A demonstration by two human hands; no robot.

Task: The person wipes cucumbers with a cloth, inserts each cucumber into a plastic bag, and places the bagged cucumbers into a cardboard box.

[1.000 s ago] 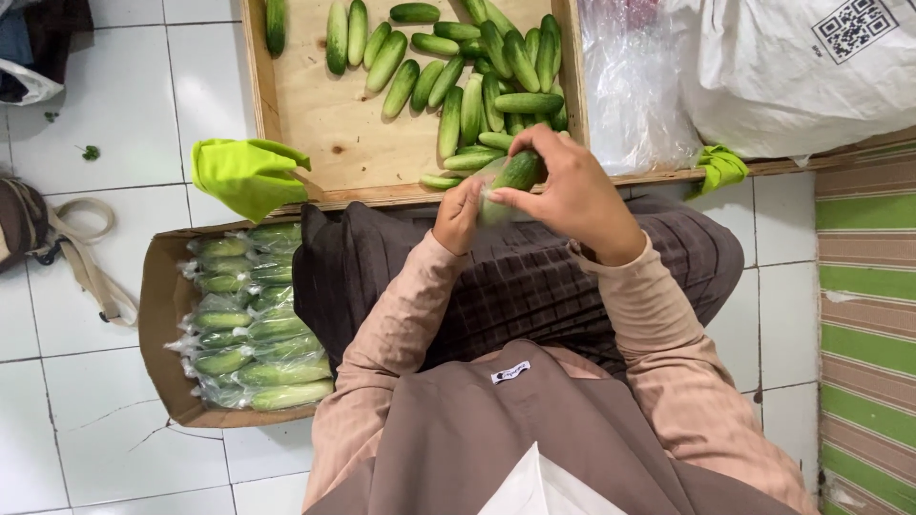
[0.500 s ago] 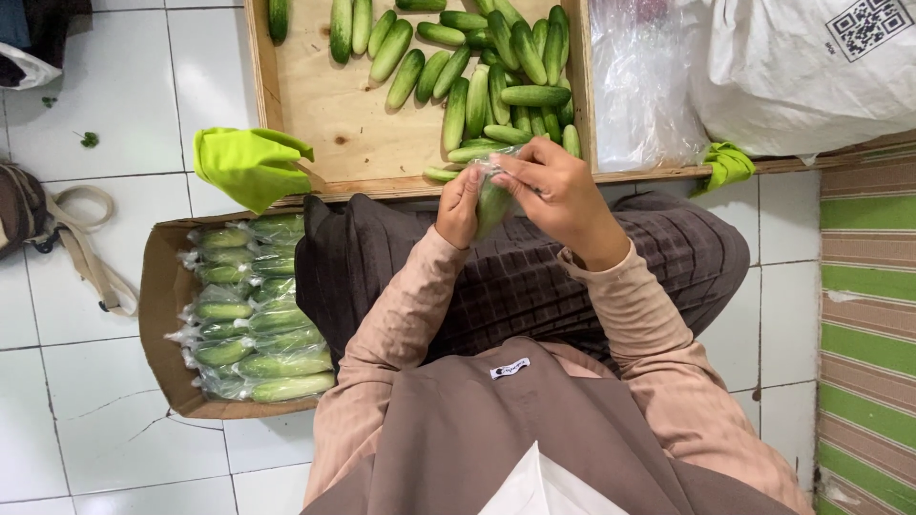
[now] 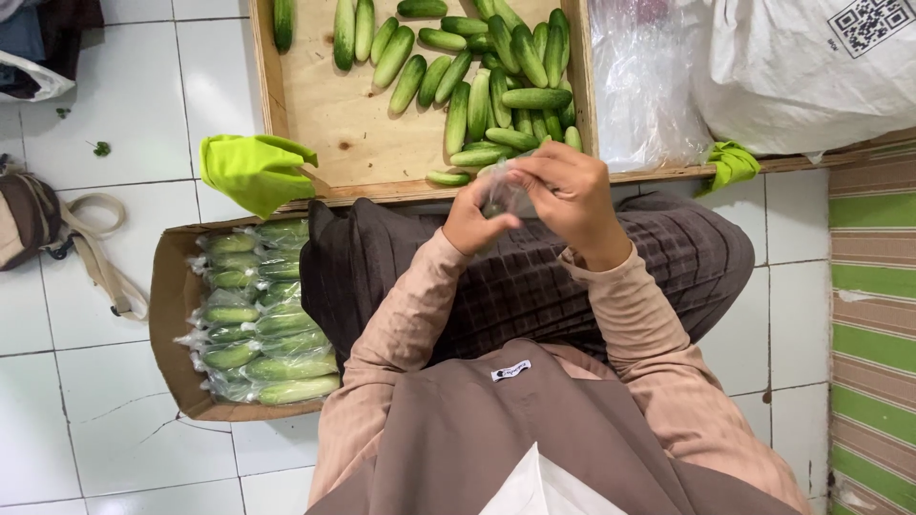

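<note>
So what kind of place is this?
Probably a small produce packing spot on a tiled floor: a wooden tray of loose cucumbers, and a cardboard box of wrapped cucumbers.

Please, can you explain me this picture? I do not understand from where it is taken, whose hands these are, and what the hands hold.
The camera sits on a person's head and looks straight down, so you see their own arms and lap. The left hand and right hand together hold a thin clear plastic bag; what is inside is hard to tell. Ahead is a wooden tray with loose cucumbers. On their left, a cardboard box holds bagged cucumbers.
</note>
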